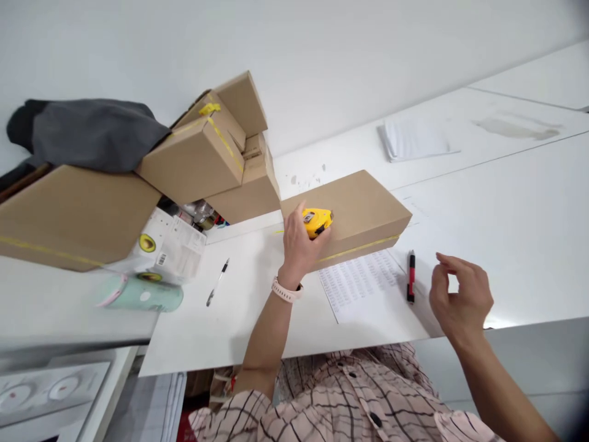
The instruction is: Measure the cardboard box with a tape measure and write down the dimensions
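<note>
My left hand (299, 245), with a pale pink watch band on the wrist, is closed around a yellow tape measure (317, 222). It holds the tape measure on top of a flat cardboard box (363, 202), near the box's left end. A short yellow strip shows just left of the fingers. Off to the right, my right hand (462, 298) hovers by the table edge, its thumb and index finger curled together with nothing visible between them. A red and black pen (411, 276) lies beside this hand. A printed sheet (363, 285) lies partly under the box.
Several cardboard boxes (197, 159) are stacked at the left, with a dark grey cloth (92, 135) over them. Nearby are a mint-green bottle (151, 294), an avocado-printed package (177, 245) and a clear pen (217, 283). White papers (414, 138) lie at the back.
</note>
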The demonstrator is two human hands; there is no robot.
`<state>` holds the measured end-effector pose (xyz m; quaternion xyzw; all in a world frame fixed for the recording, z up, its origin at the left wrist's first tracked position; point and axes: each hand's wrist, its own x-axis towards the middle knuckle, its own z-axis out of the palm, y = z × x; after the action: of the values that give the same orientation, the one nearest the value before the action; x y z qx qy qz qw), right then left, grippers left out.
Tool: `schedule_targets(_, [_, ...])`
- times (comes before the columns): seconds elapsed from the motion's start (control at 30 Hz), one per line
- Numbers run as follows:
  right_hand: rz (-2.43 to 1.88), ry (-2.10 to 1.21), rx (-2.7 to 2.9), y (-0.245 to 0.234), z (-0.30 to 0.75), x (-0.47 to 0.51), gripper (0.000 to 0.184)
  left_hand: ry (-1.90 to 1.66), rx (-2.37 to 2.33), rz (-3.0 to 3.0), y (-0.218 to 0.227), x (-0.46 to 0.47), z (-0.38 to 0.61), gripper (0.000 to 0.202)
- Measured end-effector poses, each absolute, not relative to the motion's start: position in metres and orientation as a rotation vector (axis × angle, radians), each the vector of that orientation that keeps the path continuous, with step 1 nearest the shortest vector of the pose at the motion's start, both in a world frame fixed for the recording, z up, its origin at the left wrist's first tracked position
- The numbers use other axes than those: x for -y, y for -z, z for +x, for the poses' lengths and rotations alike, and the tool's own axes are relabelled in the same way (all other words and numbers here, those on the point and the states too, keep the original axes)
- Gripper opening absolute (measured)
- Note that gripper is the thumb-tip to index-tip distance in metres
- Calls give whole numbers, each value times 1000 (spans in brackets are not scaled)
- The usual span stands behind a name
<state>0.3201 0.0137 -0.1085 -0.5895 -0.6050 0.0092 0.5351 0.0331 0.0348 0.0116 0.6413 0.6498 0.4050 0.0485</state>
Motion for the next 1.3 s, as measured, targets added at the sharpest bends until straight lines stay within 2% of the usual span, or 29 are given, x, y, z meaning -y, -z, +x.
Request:
schedule_targets(0.1, [-1245, -297, 1455, 70, 293, -12, 20, -1212, -1944, 2002, -16, -31, 33, 73])
schedule_targets(0.23, [-1064, -660, 1572, 33, 258, -28, 27, -971, -1921, 2186, -24, -28, 28, 72])
schedule_targets(0.4, [-1038, -601, 1782, 20, 229, -54, 38, -814, -1804, 2273, -34, -29, 11, 70])
schedule_targets(0.5, [-1060, -587, 1869, 15, 216, -63, 41, -903, -1724, 2224, -32, -31, 6, 66])
schedule_targets(0.67, [-978, -780, 1869, 1, 207, -71, 41, -1158, -1587, 2043, -21, -27, 9, 64])
schedule_targets(0.93, [-734, -1382, 1565, -26, 215, -87, 50, -1355, -1395, 1607, -30, -11, 18, 75])
schedule_targets(1.13, [-734, -1403, 1432, -42, 264, -158, 51, -1583, -1696, 1307, -42, 1, -18, 66])
schedule_targets(1.3, [-864, -1465, 1350, -20, 304, -215, 50, -1727, -1882, 1012, -37, 8, -69, 60])
